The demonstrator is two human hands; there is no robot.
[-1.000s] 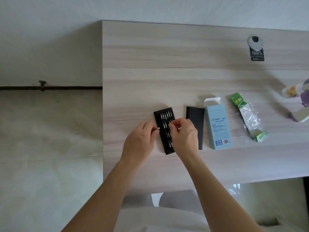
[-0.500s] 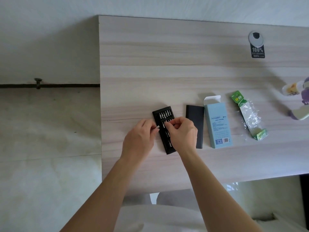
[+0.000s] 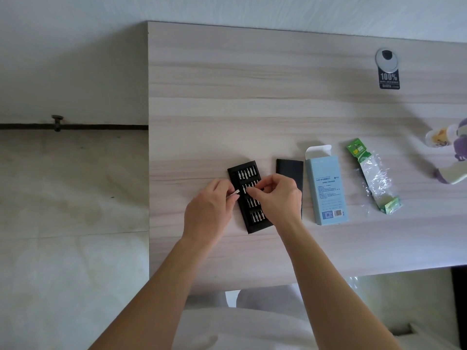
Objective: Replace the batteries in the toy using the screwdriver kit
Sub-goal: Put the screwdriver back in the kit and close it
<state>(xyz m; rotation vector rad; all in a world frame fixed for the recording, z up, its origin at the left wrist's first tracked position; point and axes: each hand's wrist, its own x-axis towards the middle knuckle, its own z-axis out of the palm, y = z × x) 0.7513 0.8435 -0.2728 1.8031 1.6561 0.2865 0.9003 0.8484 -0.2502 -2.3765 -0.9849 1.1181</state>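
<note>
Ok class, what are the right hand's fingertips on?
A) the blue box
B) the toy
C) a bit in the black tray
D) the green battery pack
C: the right hand pinches a bit in the black tray, while the left hand holds the silver screwdriver beside it.

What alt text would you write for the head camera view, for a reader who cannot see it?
Over a black bit tray on a wooden desk, the left hand grips a silver screwdriver and the right hand pinches a bit. Beside it lie a dark sleeve, blue box, battery pack and toy.
</note>
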